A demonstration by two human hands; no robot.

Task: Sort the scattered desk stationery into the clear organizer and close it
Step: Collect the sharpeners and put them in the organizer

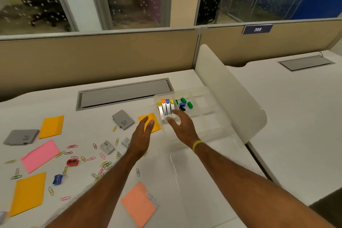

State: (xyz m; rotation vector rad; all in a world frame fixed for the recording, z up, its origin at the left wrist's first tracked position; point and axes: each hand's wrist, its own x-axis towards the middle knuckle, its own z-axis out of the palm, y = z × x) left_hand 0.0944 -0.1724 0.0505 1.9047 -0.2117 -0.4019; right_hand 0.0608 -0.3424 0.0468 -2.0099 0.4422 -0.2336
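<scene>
Your clear organizer (212,116), lid (199,172) open, holds markers (165,108); paper clips (106,164), sticky pads (51,127) lie unsorted; left hand (142,135), right hand (182,126) slack, empty

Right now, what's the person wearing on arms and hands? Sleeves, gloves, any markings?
No gloves on the left hand or the right hand, and the fingers are bare. Both forearms are uncovered, with no sleeves in view. The only thing worn is a thin yellow-green wristband on the right wrist. No watch, rings or other markings show.
</scene>
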